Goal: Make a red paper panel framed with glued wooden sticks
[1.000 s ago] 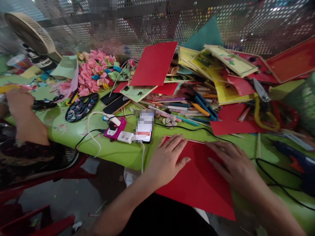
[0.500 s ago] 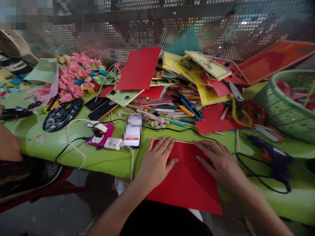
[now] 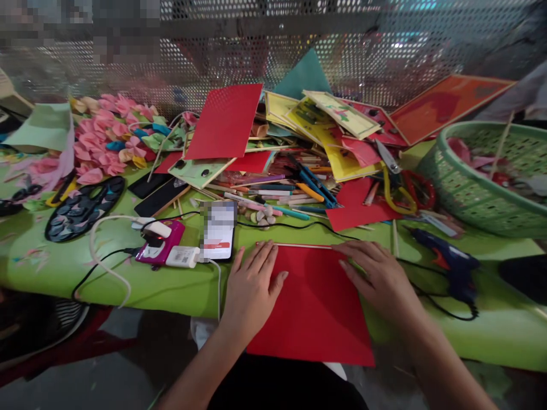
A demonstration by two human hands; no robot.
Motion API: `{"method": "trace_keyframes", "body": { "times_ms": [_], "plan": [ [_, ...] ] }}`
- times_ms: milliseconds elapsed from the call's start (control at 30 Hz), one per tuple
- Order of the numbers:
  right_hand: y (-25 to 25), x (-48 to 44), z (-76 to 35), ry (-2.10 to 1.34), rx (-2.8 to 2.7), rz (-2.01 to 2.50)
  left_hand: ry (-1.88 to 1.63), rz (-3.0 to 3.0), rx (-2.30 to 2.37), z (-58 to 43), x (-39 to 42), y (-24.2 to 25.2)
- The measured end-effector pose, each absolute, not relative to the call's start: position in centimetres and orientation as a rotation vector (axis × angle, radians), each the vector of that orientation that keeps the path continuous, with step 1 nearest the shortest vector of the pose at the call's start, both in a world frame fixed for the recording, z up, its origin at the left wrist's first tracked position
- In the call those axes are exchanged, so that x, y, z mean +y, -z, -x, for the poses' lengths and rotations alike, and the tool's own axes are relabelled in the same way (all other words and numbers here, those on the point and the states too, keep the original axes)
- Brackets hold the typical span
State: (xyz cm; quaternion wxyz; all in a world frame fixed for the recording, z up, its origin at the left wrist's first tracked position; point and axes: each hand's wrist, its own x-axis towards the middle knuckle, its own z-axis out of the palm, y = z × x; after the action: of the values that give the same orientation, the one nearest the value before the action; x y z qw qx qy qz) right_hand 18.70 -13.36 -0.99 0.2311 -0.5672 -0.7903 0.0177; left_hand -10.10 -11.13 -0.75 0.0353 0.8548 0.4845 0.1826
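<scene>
A red sheet of card (image 3: 314,307) lies at the green table's near edge and hangs partly over it. Along its far edge runs a thin pale stick (image 3: 303,246). My left hand (image 3: 255,287) lies flat on the card's far left corner, fingers stretched over the stick's left end, thumb apart. At the far right corner, my right hand (image 3: 378,276) rests with fingers extended over the stick's other end. Both hands are open and pressing down rather than gripping. The parts of the stick beneath the fingers are hidden.
Left of the card are a phone (image 3: 220,230) and a pink power strip (image 3: 160,244) with cables. A glue gun (image 3: 448,256) lies to the right, near scissors (image 3: 399,191) and a green basket (image 3: 482,182). Behind are pens, stones and a pile of cards (image 3: 224,122).
The view has shifted slightly to the right, so everything sits further left in it. Both hands stay on the card's far corners, with more of the stick showing between them.
</scene>
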Motion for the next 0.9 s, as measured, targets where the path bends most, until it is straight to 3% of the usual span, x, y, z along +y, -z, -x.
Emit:
{"method": "trace_keyframes", "body": {
  "times_ms": [500,900],
  "plan": [
    [2.7,-13.6,-19.7,-0.038,-2.284,1.564,-0.407,-2.514,1.606,12.3,-11.6,-1.4],
    [3.0,-13.4,-19.7,0.095,-2.331,1.441,-0.300,-2.576,1.509,12.2,-11.5,-0.1]
  ]
}}
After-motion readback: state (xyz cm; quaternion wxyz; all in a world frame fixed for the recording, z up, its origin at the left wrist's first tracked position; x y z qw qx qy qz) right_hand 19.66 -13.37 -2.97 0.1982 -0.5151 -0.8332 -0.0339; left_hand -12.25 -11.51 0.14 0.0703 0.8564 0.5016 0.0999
